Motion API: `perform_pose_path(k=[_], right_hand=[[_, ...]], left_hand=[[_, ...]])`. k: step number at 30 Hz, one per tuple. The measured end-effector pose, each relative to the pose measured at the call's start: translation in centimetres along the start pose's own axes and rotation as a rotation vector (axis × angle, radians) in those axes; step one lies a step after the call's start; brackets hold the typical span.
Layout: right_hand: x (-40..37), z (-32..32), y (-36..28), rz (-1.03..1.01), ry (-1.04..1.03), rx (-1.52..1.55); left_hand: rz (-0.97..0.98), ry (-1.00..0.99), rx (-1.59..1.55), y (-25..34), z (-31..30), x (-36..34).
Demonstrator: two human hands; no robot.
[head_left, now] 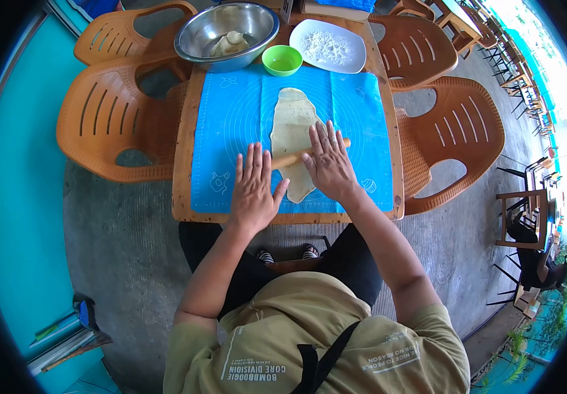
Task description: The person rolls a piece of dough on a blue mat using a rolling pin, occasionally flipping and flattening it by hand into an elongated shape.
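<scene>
Wooden rolling pin [294,157] lies crosswise on the long dough sheet [293,134] on the blue mat [231,125]; left hand [254,187] and right hand [328,161] press it, fingers flat and spread, not gripping.

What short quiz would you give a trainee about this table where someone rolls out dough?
1. True or false: the long pale sheet of dough lies on the blue silicone mat.
2. Both flat palms, left hand and right hand, press on: A) a thin wooden rolling pin; B) a metal spoon; C) a knife.
3. Fill in: the small plastic bowl beside the round steel bowl is coloured ____.
Key: 1 true; 2 A; 3 green.
</scene>
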State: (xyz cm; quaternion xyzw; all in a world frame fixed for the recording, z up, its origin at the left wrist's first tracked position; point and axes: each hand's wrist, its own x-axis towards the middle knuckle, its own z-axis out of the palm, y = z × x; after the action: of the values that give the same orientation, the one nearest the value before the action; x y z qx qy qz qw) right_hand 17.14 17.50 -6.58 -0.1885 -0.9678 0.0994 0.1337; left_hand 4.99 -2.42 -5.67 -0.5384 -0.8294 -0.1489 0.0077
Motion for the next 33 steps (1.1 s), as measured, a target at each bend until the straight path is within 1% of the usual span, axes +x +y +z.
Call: perform_pose_path(k=[1,5,11,13,14,16,18,20,21,23,24,26,28,30,32,33], right_hand=[[1.0,0.4,0.2,-0.010,0.033,0.007],[4.8,1.3,0.7,0.010,0.014,-0.001],[9.3,3.1,1.5,0.064,0.064,-0.020],[10.5,3.5,1.8,0.102,0.046,0.010],[11.1,3.8,1.9,0.109,0.056,0.027],[11.6,3.3,1.8,0.118,0.079,0.077],[11.6,2.9,1.4,0.114,0.093,0.125],[10.5,2.5,0.9,0.095,0.191,0.021],[9.6,2.1,0.4,0.088,0.192,0.020],[6.4,1.0,-1.1,0.026,0.180,0.059],[5.1,0.4,-1.9,0.031,0.147,0.063],[3.6,1.3,-1.8,0.043,0.109,0.060],[3.3,1.5,-1.5,0.042,0.053,0.026],[4.1,1.6,-1.1,0.023,0.041,0.009],[4.9,1.5,-0.7,0.008,0.036,-0.014],[5.3,1.4,-0.7,0.009,0.011,-0.012]], left_hand=[[-0.015,0.008,0.027,-0.5,0.1,0.8],[-0.101,-0.085,0.121,-2.3,0.7,4.1],[-0.151,-0.070,0.168,-4.4,0.7,8.2],[-0.163,-0.063,0.151,-5.1,0.8,9.5],[-0.154,-0.014,0.158,-5.6,1.2,10.0],[-0.164,-0.025,0.165,-6.1,1.4,11.1],[-0.189,-0.033,0.166,-6.4,1.7,11.7],[-0.170,-0.042,0.167,-6.9,1.8,12.2],[-0.176,-0.037,0.167,-7.1,1.8,12.4],[-0.178,-0.032,0.132,-7.3,2.2,12.6],[-0.180,-0.033,0.126,-7.4,2.3,12.9],[-0.203,-0.046,0.130,-7.5,2.5,13.1],[-0.220,-0.048,0.131,-7.3,2.4,13.2],[-0.237,-0.044,0.140,-7.1,2.1,13.2],[-0.302,0.027,0.139,-6.6,1.7,13.3],[-0.301,0.036,0.136,-6.4,1.5,13.1]])
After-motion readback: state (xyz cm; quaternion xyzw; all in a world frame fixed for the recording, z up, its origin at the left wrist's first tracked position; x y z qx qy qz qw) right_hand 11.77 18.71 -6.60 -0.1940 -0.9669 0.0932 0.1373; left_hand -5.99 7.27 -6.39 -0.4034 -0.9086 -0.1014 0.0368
